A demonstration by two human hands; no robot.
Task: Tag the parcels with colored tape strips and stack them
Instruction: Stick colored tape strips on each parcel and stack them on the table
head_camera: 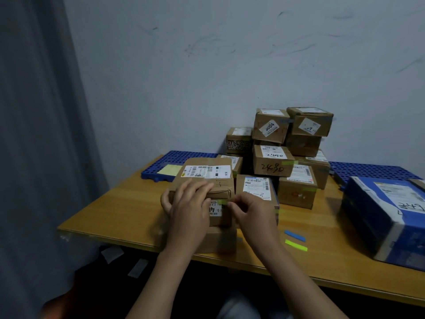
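Note:
A brown cardboard parcel [207,171] with a white label lies on top of another parcel [220,240] at the table's front edge. My left hand [187,209] rests flat on its front top edge and front face. My right hand [251,211] pinches the end of a green tape strip [222,202] that lies across the parcel's front face. Two loose strips lie on the table to the right: a blue strip [294,235] and a yellow-green strip [296,245].
A pile of taped brown parcels [273,161] stands at the back against the wall, with one parcel [256,188] right beside my hands. A large blue box [381,217] lies at the right. Blue perforated mats [181,157] and a yellow note [169,169] lie behind, on the wooden table [119,203].

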